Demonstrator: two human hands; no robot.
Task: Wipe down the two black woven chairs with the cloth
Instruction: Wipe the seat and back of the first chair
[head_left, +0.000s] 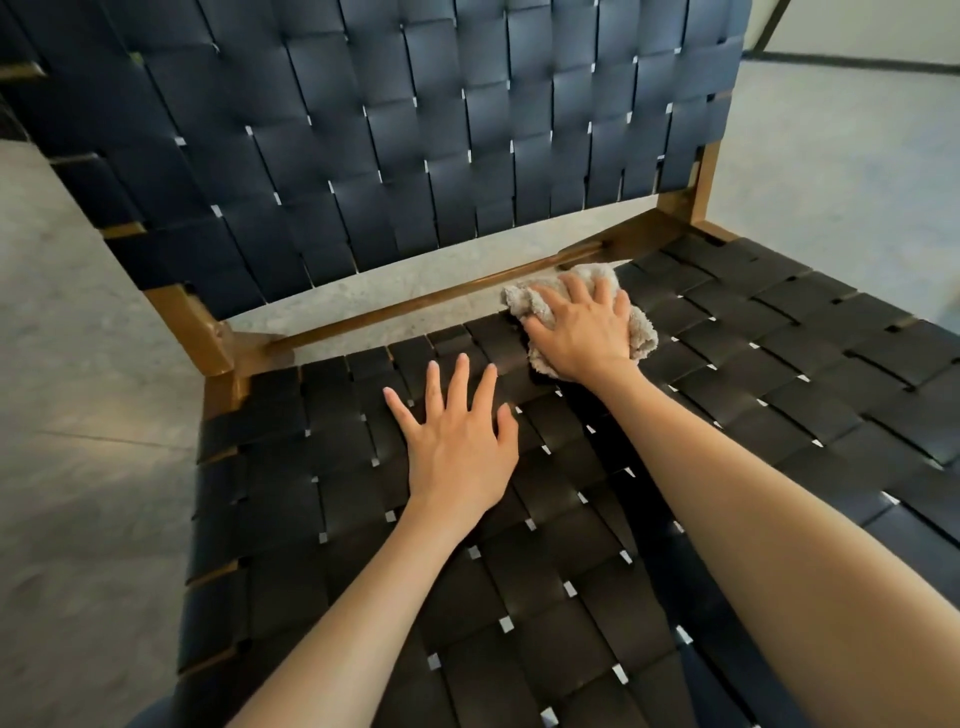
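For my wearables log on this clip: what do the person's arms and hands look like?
The left forearm and right forearm are bare to the frame edge, no sleeve in view. The left hand and right hand wear no gloves; no ring, watch or bracelet shows. Nails look short and unpainted.

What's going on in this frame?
A person is wiping a black woven chair. The right hand presses a bunched beige cloth onto the back of the seat, right beside the wooden rail under the backrest. The left hand lies flat on the seat with fingers spread, holding nothing. Only one chair is in view.
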